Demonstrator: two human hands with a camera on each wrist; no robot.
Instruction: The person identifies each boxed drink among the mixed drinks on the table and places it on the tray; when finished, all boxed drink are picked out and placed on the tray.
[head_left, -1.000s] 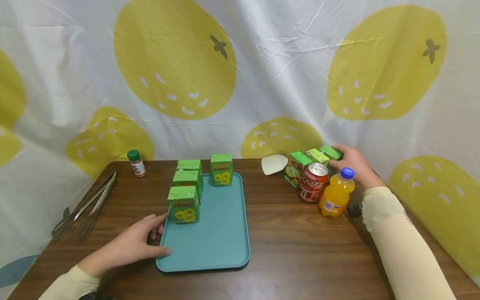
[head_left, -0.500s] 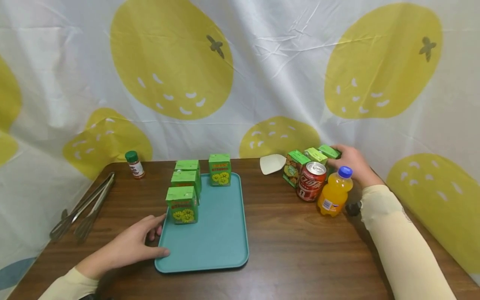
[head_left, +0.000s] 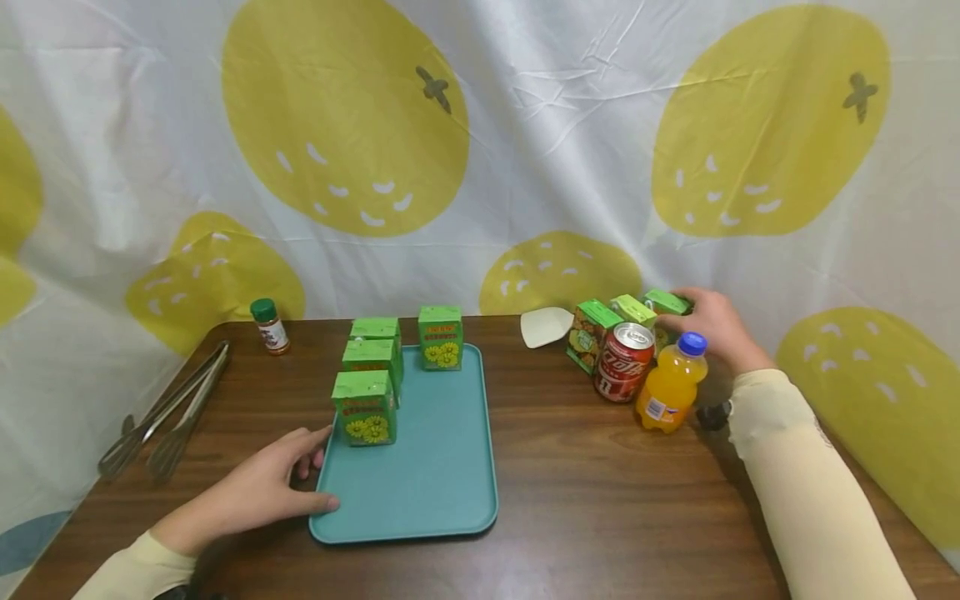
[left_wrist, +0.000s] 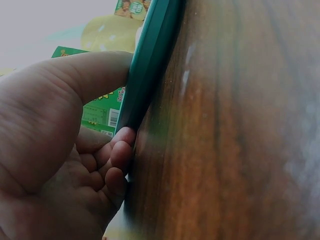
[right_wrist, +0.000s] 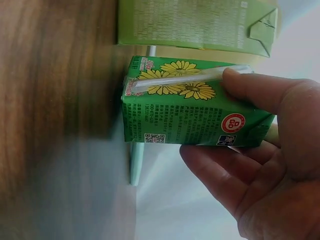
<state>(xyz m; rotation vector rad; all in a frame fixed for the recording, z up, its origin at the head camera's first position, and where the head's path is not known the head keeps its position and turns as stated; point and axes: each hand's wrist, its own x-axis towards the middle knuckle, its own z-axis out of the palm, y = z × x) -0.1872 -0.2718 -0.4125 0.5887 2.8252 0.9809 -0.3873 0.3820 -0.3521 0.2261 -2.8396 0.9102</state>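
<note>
In the head view, my right hand (head_left: pixel 708 325) holds a green juice box (head_left: pixel 667 302) at the back right. The right wrist view shows the thumb on the straw side of this juice box (right_wrist: pixel 185 102) and fingers on the opposite side. My left hand (head_left: pixel 258 492) grips the left edge of a teal tray (head_left: pixel 427 492), thumb over the rim. Left wrist view: the other fingers (left_wrist: pixel 117 160) curl at the outer side of the tray edge (left_wrist: pixel 150 70). Several green juice boxes (head_left: pixel 367 408) with yellow flowers stand on the tray's left side and far end.
Next to the held box stand a lighter green carton (head_left: pixel 633 310) and another green carton (head_left: pixel 590 333). In front are a red soda can (head_left: pixel 624 362) and an orange drink bottle (head_left: pixel 670 387). A white spatula head (head_left: pixel 546 327), seasoning jar (head_left: pixel 270 327) and metal tongs (head_left: pixel 168 417) lie around.
My right hand has shifted slightly right with the juice box, widening its distance from the lighter carton. The left hand stays at the tray edge.
</note>
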